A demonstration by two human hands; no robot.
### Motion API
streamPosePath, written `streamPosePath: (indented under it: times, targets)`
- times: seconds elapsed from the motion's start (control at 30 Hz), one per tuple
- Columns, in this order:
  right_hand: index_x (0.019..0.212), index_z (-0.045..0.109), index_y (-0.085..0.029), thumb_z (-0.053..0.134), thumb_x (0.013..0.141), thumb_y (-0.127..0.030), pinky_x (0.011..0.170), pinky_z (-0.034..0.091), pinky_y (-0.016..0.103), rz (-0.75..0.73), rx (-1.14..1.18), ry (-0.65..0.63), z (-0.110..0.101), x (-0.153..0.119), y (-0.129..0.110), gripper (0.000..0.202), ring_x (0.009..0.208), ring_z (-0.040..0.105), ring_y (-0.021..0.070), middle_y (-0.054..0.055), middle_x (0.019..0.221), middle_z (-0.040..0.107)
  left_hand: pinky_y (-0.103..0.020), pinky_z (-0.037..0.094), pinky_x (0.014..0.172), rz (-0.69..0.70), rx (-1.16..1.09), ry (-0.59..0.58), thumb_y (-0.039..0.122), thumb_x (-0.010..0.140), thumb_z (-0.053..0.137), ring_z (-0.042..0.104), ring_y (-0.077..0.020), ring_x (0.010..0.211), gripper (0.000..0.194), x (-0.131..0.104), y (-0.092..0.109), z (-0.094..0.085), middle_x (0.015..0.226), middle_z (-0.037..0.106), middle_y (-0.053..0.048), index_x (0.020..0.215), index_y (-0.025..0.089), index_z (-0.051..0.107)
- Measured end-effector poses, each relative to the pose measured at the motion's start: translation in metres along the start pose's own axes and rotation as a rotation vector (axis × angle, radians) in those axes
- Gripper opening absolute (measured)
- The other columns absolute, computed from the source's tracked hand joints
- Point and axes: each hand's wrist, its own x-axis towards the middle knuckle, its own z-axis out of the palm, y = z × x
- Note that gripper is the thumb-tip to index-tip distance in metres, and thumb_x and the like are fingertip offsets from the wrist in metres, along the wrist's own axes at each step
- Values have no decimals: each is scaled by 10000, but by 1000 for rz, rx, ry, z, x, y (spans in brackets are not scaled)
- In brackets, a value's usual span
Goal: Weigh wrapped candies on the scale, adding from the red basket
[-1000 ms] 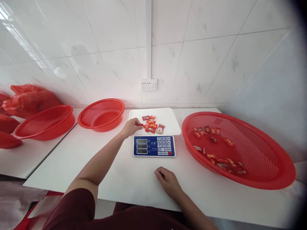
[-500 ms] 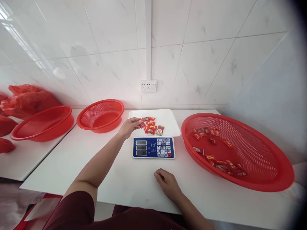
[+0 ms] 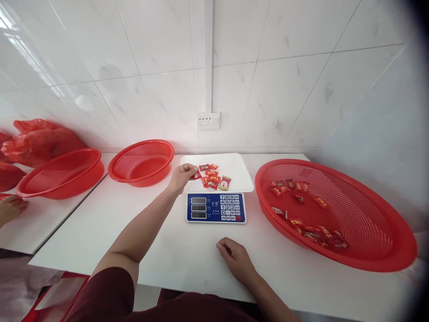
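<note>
- Far left, a pile of red plastic bags (image 3: 43, 143), the largest bunched and wrinkled, against the tiled wall (image 3: 161, 40).
- Below them, at the picture's edge, another person's hand (image 3: 13, 206) beside the near side of a red basin (image 3: 63, 181).
- Next, a small red basket (image 3: 145, 167) with perforated sides, at the back of the white tabletop (image 3: 181, 255).
- Left of center, the person's left hand (image 3: 182, 175), arm stretched forward from a dark maroon sleeve. Its grip is closed, thumb and fingertips pinching one small red packet (image 3: 197, 175) over the left side of a white tray (image 3: 239, 172).
- On the tray, just right of the pinched packet, a loose cluster of red wrapped packets (image 3: 213, 178), some with yellow lettering, some touching or overlapping. At the cluster's right lies a packet with gold-colored ends (image 3: 224, 182).
- Just in front of the tray, a blue scale panel (image 3: 216, 208) with three small displays on its left and a white keypad on its right. On the wall behind, a white socket (image 3: 208, 120).
- Nearer the body, the right hand (image 3: 236, 258) rests on the tabletop, its grip loosely curled nearly closed; whether anything is inside cannot be told.
- At right, a large red perforated basket (image 3: 363, 214) with scattered red packets (image 3: 321, 202) inside, many gathered toward its near side.
</note>
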Motion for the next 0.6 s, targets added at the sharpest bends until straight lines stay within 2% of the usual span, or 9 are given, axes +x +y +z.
streamPosePath:
  times: [0.13, 0.3, 0.4, 0.5, 0.6]
  targets:
    - [683, 533, -210, 423, 857, -418, 594, 402, 290, -1, 2, 0, 0, 0, -1, 293, 611, 514, 174, -6, 643, 562, -278, 486, 614, -17, 48, 0, 440, 595, 773, 533, -98, 611, 357, -8, 6, 6, 639, 587, 13, 722, 139, 630]
    - [676, 533, -209, 424, 856, -421, 571, 401, 277, 3, 15, 7, -1, 1, -2, 299, 586, 500, 162, -13, 614, 544, -332, 526, 783, -121, -116, -85, 349, 704, 718, 610, -123, 779, 267, -30, 10, 13, 793, 638, -12, 875, 159, 643]
    - [681, 538, -207, 426, 857, -417, 569, 404, 271, 3, 19, 11, -1, 2, -3, 296, 582, 501, 157, -15, 610, 545, -365, 505, 875, -120, -146, -139, 262, 725, 693, 620, -143, 868, 265, -45, 9, 17, 886, 655, -30, 970, 179, 635]
    - [690, 546, -205, 428, 858, -415, 581, 406, 272, 1, 12, 14, -1, 2, -4, 294, 594, 505, 157, -12, 622, 554, -376, 503, 886, -75, -72, -133, 200, 708, 667, 616, -135, 838, 301, -51, 8, 18, 855, 633, -16, 1005, 190, 619]
    - [688, 546, -204, 431, 855, -413, 596, 407, 276, 0, 5, 18, -1, 1, -5, 292, 608, 510, 160, -11, 634, 558, -371, 525, 844, -65, -66, -82, 156, 707, 578, 591, -104, 744, 264, -45, 11, 13, 786, 587, 14, 967, 202, 596]
